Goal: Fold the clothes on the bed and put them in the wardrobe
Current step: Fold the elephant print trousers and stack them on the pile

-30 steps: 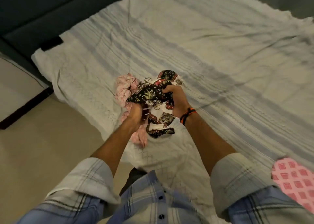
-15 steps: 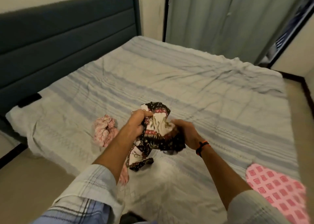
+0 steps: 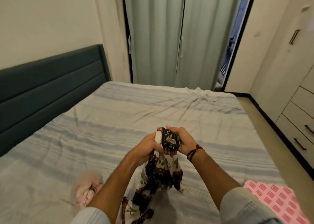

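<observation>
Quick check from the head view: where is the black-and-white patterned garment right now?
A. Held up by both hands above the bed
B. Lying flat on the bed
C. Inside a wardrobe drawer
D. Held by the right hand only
A: the left hand and right hand both grip the top of the patterned garment, which hangs down over the bed.

Teal headboard point(image 3: 51, 81) against cream wall point(image 3: 47, 19), grey-green curtains point(image 3: 178, 36) beyond.
</observation>
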